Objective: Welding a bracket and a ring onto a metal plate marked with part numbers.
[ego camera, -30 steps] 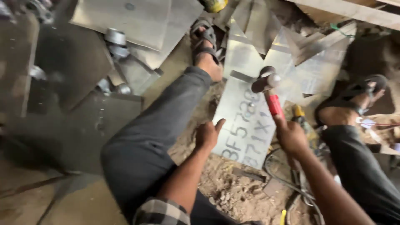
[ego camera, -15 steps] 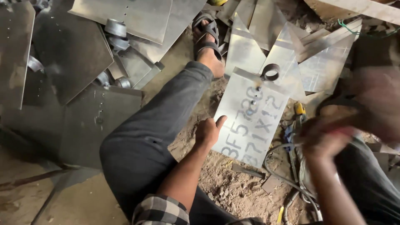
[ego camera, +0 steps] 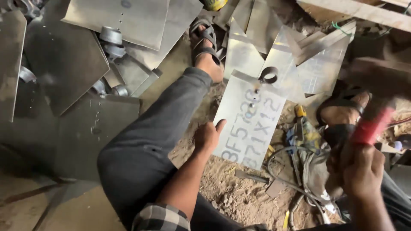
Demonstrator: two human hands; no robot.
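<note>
Metal sheet (ego camera: pixel 250 124) lies flat on the dirt floor (ego camera: pixel 239 192) between the person's legs, with marks written across its face. It sits just beyond the left hand's fingertips.

Left hand (ego camera: pixel 208 136): open, palm down, with the fingers resting on the near left edge of the sheet. It is pinning the sheet, not gripping it.

Right hand (ego camera: pixel 361 169): closed in a fist around a red-handled tool (ego camera: pixel 371 124), held up and off to the right of the sheet. The tool is motion-blurred. It looks like a hammer, but I can't confirm the head.

Around it:
- A small metal ring (ego camera: pixel 268 75) sits at the far end of the sheet, well beyond the left hand.
- A few small dots or dents run below the ring, toward the left hand. They're too small to identify.
- A power tool with cable (ego camera: pixel 306 137) lies on the floor between the sheet and the right hand.
- One sandalled foot (ego camera: pixel 205 47) is far ahead of the left hand, and the other foot (ego camera: pixel 342 111) is just above the right hand.
- More cut sheets (ego camera: pixel 115 17) are piled far left and ahead.

Step, as I read it: striking work on the sheet, with the tool at the top of a swing and the left hand steadying.

A next blow calls for:
- left fingers staying at the edge, clear of the dotted line
- the sheet held flat against the soft dirt so it doesn't bounce
- a path down that clears the cable and the right foot
</note>
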